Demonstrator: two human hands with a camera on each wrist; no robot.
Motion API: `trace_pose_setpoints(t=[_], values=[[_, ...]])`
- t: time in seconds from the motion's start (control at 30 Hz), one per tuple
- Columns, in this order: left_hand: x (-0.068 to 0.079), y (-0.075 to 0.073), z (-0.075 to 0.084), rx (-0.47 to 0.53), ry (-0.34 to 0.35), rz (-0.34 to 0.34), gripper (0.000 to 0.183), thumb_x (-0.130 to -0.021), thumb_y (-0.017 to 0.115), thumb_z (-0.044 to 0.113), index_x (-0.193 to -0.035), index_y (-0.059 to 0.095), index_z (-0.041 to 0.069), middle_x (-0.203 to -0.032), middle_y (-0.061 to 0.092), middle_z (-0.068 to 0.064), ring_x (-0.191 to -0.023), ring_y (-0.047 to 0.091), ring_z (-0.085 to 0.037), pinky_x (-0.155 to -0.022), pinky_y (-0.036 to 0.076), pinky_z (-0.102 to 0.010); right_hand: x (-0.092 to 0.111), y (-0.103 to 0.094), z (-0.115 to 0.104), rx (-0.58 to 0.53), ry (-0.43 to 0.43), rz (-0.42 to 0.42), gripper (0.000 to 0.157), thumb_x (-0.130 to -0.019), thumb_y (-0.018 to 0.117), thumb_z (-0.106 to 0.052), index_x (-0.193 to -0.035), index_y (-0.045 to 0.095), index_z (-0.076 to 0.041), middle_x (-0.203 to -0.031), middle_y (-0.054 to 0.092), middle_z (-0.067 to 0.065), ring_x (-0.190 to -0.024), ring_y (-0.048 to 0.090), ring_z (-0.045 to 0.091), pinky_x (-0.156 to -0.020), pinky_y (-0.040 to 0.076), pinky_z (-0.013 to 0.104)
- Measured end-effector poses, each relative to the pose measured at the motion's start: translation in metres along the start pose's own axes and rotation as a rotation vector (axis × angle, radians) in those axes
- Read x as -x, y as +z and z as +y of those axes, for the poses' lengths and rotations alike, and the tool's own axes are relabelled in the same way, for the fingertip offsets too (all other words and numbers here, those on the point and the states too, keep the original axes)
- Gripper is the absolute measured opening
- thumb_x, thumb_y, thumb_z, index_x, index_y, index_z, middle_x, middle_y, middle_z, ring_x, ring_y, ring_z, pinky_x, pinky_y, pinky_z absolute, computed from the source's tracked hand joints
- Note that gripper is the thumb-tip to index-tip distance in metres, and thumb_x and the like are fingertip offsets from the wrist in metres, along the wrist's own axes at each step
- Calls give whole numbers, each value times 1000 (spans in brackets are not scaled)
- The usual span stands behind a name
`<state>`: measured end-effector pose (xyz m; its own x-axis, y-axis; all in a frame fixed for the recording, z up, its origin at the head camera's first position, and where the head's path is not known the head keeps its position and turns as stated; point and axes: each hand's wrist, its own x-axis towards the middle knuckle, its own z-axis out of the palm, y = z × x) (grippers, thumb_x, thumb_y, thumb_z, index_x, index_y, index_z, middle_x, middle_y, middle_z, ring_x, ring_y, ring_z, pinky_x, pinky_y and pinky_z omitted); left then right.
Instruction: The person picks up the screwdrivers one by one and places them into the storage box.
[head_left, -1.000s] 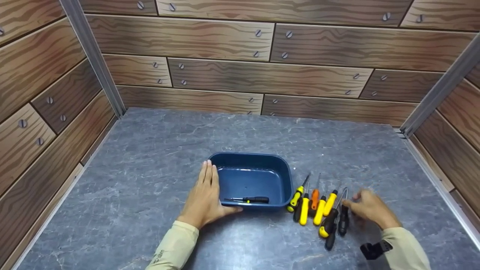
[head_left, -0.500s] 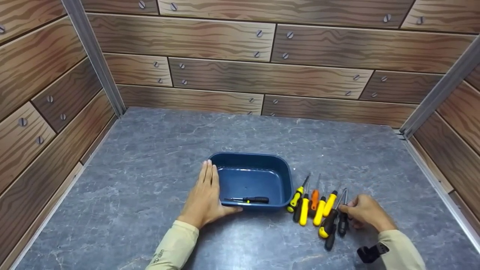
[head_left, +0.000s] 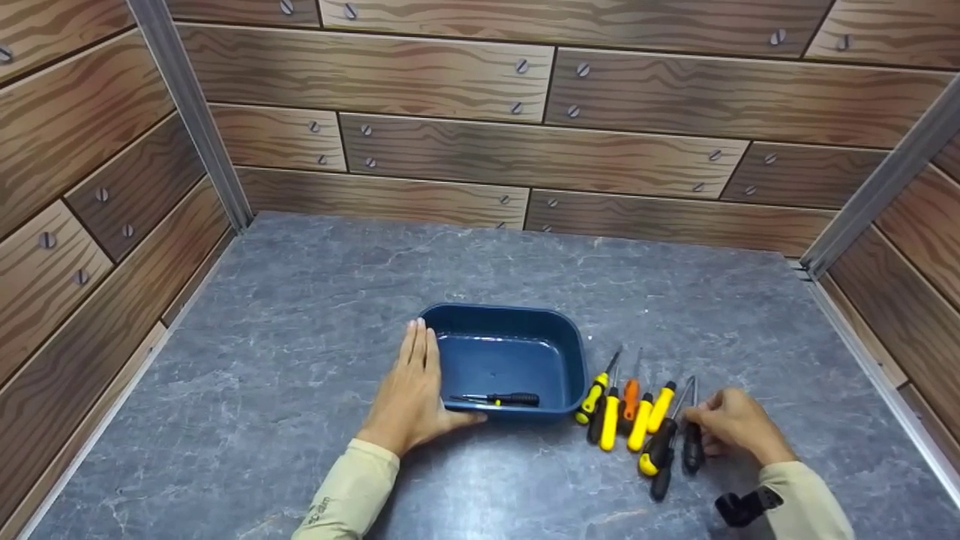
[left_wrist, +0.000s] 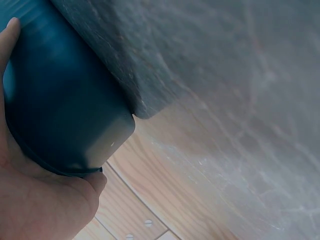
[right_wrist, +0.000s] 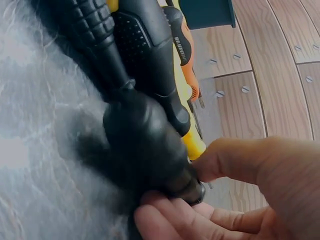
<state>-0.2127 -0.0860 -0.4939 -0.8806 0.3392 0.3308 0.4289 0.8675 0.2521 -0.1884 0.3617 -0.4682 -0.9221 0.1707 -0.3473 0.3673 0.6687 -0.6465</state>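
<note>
Head view: right hand [head_left: 739,426] pinches black screwdriver [head_left: 693,451] at right end of row; upper handle partly hidden by fingers, shaft hard to trace. Other screwdrivers [head_left: 610,424], some overlapping, lie between it and blue bin [head_left: 502,319]. Left hand [head_left: 405,401] touches bin's left wall, fingers straight. Small dark screwdriver [head_left: 517,399] lies inside, near front wall.

Left wrist view: bin and left hand cropped; bin interior hidden.

Right wrist view: thumb and fingers grip handle end; bin corner cropped.
</note>
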Motion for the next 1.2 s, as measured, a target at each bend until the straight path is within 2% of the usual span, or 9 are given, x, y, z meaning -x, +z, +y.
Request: trace_pose_setpoints(t=[0.17, 0.3, 0.47, 0.6, 0.77, 0.97, 1.2], values=[[-1, -1, 0, 11, -9, -15, 140, -65, 72, 82, -152, 25, -17, -160, 18, -36, -151, 16, -45, -120, 25, -48, 1, -8, -3, 18, -62, 74, 28, -93, 68, -18, -95, 60, 9, -72, 63, 7, -59, 61, 15, -55, 55, 29], [-1, -1, 0, 8, -10, -12, 140, -65, 72, 82, -152, 25, -17, -160, 19, -35, -150, 17, -45, -119, 27, -48, 1, -11, -11, -21, -123, 130, 37, -94, 67, -19, -106, 61, 16, -81, 66, 9, -65, 60, 16, -57, 55, 30], [-1, -1, 1, 6, -4, -2, 139, -65, 73, 81, -151, 26, -17, -160, 20, -36, -150, 17, -45, -119, 28, -48, 1, -11, -26, -88, -145, 129, 50, -96, 65, -20, -124, 54, 20, -98, 67, 18, -71, 62, 15, -64, 59, 32], [-1, 0, 1, -8, 2, -2, 139, -66, 72, 82, -151, 25, -17, -160, 20, -35, -150, 17, -45, -119, 28, -48, -1, -9, -41, -113, -187, 135, 54, -95, 64, -15, -131, 50, 21, -103, 67, 20, -74, 62, 10, -66, 58, 26], [-1, -1, 1, -3, -8, -19, 140, -66, 71, 83, -152, 24, -17, -160, 18, -35, -151, 16, -45, -120, 27, -47, -3, -1, -62, -147, -260, 150, 49, -94, 67, -12, -131, 54, 18, -104, 70, 16, -78, 63, 5, -67, 56, 21], [-2, -2, 2, 4, -17, -30, 141, -65, 72, 82, -152, 23, -17, -160, 17, -36, -151, 15, -45, -120, 25, -47, -7, 13, -90, -219, -358, 151, 40, -93, 70, -8, -124, 60, 16, -106, 72, 20, -80, 65, 2, -72, 55, 17], [-2, -1, 2, -12, -31, -36, 141, -64, 71, 83, -153, 22, -16, -161, 17, -34, -151, 16, -43, -121, 23, -45, -14, 39, -118, -259, -480, 133, 34, -91, 73, -5, -118, 66, 15, -105, 72, 24, -84, 68, 7, -75, 54, 16]])
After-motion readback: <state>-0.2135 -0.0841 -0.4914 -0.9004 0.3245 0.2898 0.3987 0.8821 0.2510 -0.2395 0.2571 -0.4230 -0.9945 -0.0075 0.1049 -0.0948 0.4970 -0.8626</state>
